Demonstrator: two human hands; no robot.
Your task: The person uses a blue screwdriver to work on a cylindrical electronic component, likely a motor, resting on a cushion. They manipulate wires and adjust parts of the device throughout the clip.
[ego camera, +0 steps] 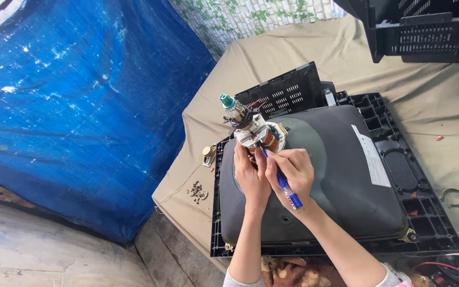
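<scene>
Beige cloth covers the worktop [304, 58], beside a blue tarpaulin [81, 106]. One dark grey picture tube [341, 175] lies face down in one black plastic frame [426, 212]. Left hand [252, 178] rests open against the tube's copper-wound neck assembly [253, 133]. Right hand [293, 172] is clenched around one blue-handled screwdriver [283, 183], tip seemingly at the neck. Loose screws [197, 191] lie nearby.

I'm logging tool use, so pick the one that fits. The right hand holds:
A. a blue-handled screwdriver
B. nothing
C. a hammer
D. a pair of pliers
A: the right hand grips a blue-handled screwdriver, its tip aimed at the coil assembly on the neck of the picture tube, while the left hand rests against that neck.
</scene>
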